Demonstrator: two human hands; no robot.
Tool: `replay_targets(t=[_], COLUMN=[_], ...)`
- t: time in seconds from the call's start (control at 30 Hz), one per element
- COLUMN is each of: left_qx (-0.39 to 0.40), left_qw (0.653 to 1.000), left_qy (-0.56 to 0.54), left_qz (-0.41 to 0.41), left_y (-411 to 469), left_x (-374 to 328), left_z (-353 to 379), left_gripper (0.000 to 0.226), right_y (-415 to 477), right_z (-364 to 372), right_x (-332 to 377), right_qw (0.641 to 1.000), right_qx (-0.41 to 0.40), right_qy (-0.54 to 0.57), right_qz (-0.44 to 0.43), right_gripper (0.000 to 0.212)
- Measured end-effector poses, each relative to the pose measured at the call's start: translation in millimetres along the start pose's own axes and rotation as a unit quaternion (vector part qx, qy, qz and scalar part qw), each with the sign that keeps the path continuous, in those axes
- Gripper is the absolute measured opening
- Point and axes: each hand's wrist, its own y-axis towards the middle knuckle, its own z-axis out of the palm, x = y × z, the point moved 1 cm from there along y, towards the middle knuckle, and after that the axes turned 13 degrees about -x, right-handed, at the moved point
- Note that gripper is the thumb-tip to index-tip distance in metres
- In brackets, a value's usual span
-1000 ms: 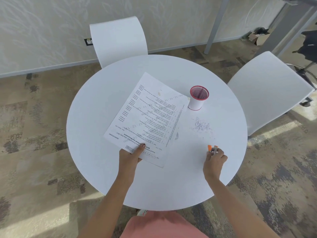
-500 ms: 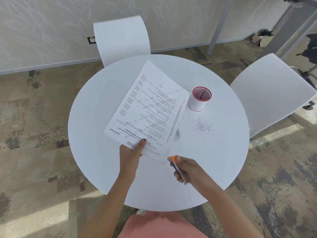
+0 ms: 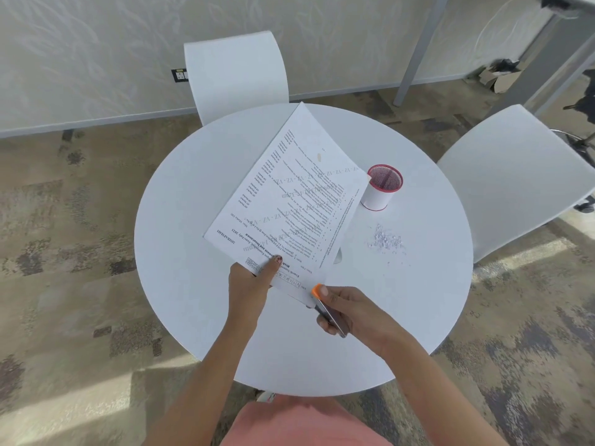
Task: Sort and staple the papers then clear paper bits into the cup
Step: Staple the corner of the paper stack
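Round tabletop: smooth, matt white, laminate-like. Stack of papers: thin matt printed sheets, slightly curled at the far end. Stapler: glossy orange plastic tip, body shiny and silvery, probably metal, though mostly hidden in the right hand. Cup: white smooth wall, red rim, fine mesh-like inside. Paper bits: tiny pale flakes. Chairs: smooth white shells, matt. Floor: rough mottled carpet.

Both forearms are being shown bare, with no sleeves reaching the wrists. Dark polish is being worn on the thumbnail of the left hand. No rings or wristbands are being displayed on the right hand. A salmon-pink garment is being worn on the lower body.
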Motion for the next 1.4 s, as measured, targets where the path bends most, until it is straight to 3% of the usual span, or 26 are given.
replay_targets(t=[0.23,0.43,0.6,0.77,1.0,1.1,1.2,1.4], left_qx=[0.004,0.006,0.005,0.008,0.012,0.014,0.019,0.006], left_qw=[1.000,1.000,0.999,0.999,0.999,0.999,0.998,0.998], left_qy=[-0.018,-0.030,-0.033,-0.034,-0.038,-0.040,-0.047,-0.047], left_qz=[-0.003,-0.004,0.001,0.010,0.015,0.025,0.030,0.032], left_y=[1.6,0.7,1.5,1.3,1.4,2.0,2.1,3.3], left_x=[-3.0,-9.1,-12.9,-16.0,-20.0,-23.0,-24.2,-24.1], left_z=[-4.5,-3.4,-3.8,-3.1,-5.3,-4.8,-2.8,-1.8], left_gripper=[0.030,0.029,0.030,0.026,0.021,0.027,0.034,0.030], right_y=[1.6,2.5,3.2,1.5,1.9,3.0,4.4,2.3], right_z=[2.3,1.9,1.2,3.8,7.1,7.7,10.4,8.8], right_x=[3.2,5.8,10.8,15.2,18.2,18.3,17.4,14.2], right_qw=[0.999,0.998,0.997,0.996,0.993,0.994,0.993,0.994], right_qx=[-0.014,-0.034,-0.027,-0.049,-0.078,-0.084,-0.097,-0.093], right_qy=[-0.038,-0.040,-0.058,-0.060,-0.057,-0.046,-0.017,0.003], right_qz=[-0.013,-0.027,-0.035,-0.046,-0.061,-0.060,-0.062,-0.051], right_gripper=[0.040,0.037,0.055,0.038,0.051,0.047,0.029,0.033])
